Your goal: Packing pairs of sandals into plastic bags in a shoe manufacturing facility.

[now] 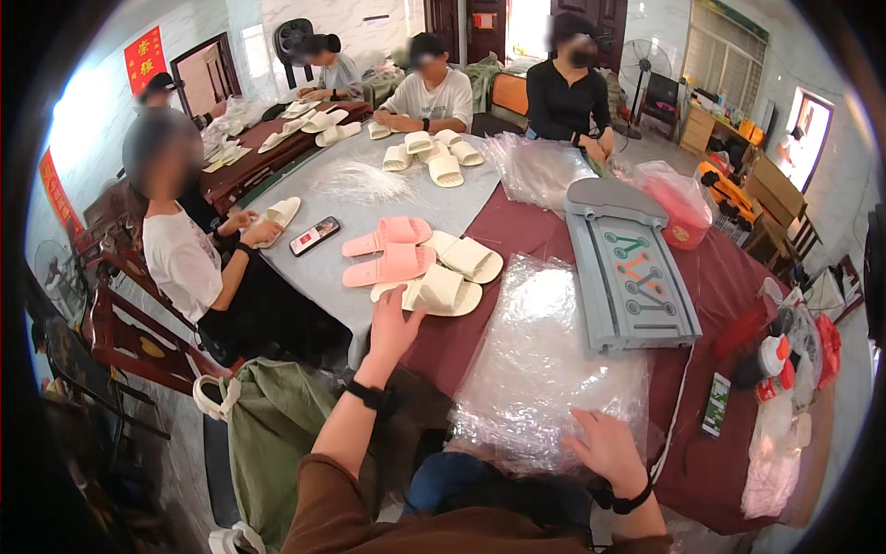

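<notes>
My left hand (395,325) reaches to the near end of a pair of cream slippers (445,288), its thumb and fingers apart. The fingertips overlap the slipper's edge; whether they touch it I cannot tell. A pair of pink slippers (388,236) lies just beyond, partly covering the cream pair's left end. Over the near right corner of a stack of clear plastic bags (544,351) is my right hand (606,450), fingers spread and holding nothing. The bags lie flat and shiny on the dark red tablecloth (441,355).
A grey board-like device (637,268) stands right of the bags. A phone (315,236) lies left of the slippers, another phone (715,404) at the right. More cream slippers (434,157) are piled farther back. Several people sit around, one holding a slipper (280,220). Green sacking (286,434) hangs at my left.
</notes>
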Tool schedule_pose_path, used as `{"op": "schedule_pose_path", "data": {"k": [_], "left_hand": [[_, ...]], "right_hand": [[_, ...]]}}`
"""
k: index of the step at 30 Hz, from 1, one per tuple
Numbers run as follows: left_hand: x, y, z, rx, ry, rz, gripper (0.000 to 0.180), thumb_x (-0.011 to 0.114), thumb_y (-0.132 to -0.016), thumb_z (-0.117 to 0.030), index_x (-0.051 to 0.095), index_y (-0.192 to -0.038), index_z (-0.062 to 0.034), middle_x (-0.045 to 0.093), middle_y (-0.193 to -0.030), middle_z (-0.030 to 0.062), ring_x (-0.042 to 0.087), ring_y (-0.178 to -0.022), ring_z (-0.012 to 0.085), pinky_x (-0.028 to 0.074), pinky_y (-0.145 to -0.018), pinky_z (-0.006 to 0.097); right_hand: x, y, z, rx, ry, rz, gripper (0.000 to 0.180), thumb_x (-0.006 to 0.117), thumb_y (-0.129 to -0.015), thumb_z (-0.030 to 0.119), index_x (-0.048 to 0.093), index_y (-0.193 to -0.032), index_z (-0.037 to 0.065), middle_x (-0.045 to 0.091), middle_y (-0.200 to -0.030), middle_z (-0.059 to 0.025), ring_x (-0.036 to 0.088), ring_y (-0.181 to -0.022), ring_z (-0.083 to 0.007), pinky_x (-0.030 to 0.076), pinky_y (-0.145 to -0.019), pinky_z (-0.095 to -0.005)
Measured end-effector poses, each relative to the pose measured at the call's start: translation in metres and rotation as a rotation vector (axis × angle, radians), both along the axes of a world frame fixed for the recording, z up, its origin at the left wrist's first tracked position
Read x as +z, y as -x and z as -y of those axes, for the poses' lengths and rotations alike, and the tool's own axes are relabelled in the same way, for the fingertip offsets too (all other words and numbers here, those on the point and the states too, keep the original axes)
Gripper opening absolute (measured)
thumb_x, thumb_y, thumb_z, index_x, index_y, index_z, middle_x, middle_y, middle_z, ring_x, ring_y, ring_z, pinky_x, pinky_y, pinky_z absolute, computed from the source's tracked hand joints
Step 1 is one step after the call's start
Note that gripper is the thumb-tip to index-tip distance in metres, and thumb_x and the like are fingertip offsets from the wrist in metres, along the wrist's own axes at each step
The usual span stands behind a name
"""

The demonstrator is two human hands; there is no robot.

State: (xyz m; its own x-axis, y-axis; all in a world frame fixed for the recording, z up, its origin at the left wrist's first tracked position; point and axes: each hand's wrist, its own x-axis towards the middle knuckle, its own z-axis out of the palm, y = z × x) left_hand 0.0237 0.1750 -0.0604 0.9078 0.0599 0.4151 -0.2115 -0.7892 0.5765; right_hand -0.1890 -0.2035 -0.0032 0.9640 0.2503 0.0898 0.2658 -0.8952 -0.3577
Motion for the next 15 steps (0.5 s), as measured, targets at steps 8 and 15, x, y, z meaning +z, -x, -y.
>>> {"op": "schedule_pose_path", "data": {"k": [8,15], "left_hand": [[-0.009,-0.142,0.039,-0.098,-0.074,-0.394,0.089,0.068,-0.078,-0.059,0.046,-0.135,0.0050,0.062,-0.122,0.0232,0.061,-0.112,0.0359,0.048,-0.091,0.039],[-0.003,-0.177,0.056,-0.466,0.826,-0.862,0.045,0.071,-0.087,-0.029,0.059,-0.120,0.0001,0.067,-0.112,0.0086,0.067,-0.090,0.0161,0.054,-0.075,0.030]], "right_hand": [[-0.021,0.007,-0.013,-0.111,-0.030,-0.008,0.045,0.075,-0.074,0.024,0.061,-0.113,0.007,0.061,-0.111,-0.0130,0.060,-0.098,-0.0336,0.050,-0.083,-0.0434],[-0.023,0.012,-0.022,-0.190,0.033,-0.019,0.043,0.074,-0.074,0.020,0.060,-0.113,0.008,0.058,-0.113,-0.0125,0.059,-0.100,-0.0331,0.051,-0.082,-0.0424]]}}
